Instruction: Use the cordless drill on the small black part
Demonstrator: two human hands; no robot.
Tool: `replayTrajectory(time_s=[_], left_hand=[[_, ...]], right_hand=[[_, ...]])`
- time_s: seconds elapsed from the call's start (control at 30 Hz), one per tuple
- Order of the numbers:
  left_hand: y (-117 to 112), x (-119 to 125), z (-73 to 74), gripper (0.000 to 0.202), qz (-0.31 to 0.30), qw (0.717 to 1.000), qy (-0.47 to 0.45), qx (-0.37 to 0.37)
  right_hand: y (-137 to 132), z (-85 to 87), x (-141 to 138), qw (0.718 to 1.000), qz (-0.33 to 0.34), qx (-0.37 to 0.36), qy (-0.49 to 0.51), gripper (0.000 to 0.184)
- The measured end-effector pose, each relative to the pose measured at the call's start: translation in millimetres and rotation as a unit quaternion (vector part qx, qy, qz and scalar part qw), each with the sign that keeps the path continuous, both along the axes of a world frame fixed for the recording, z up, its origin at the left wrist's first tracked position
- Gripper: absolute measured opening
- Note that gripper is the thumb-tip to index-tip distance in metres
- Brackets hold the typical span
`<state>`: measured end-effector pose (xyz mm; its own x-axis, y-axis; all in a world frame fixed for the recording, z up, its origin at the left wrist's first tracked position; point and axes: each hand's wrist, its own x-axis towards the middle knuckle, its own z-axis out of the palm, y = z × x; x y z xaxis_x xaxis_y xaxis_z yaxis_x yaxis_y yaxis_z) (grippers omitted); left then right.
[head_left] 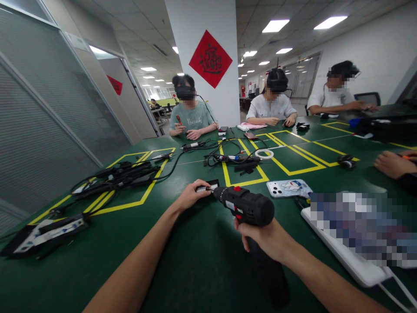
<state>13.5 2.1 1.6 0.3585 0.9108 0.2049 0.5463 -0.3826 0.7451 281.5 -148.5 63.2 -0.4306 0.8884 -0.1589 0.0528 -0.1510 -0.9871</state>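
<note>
My right hand (257,237) is wrapped round the grip of a black cordless drill (246,204) with red buttons. The drill points to the left and away from me, its tip close to my left hand (190,194). With the fingers of that left hand I hold a small silvery part (202,189) against the green table; its exact kind is too small to tell. A dark flat piece (213,184) lies just behind it. Whether the bit touches the silvery part cannot be made out.
Black cables (130,174) lie in a tangle on the left. Right of the drill are a phone (288,188) and a white device (345,248) with cords. Tools and wires (233,158) are further back. Several people sit around the table, one hand (392,164) at the right edge.
</note>
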Motion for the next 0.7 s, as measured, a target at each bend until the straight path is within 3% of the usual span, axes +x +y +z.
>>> replayTrajectory(time_s=[0.5,0.7], left_hand=[[-2.1,0.9,2.3,0.034,0.005,1.0,0.012,0.007],[-0.8,0.6,0.0,0.034,0.006,1.0,0.003,0.009]], right_hand=[[-3.0,11.4,-0.3,0.999,0.003,-0.002,-0.039,0.009],[-2.6,6.4,-2.1,0.999,-0.005,-0.002,-0.043,0.007]])
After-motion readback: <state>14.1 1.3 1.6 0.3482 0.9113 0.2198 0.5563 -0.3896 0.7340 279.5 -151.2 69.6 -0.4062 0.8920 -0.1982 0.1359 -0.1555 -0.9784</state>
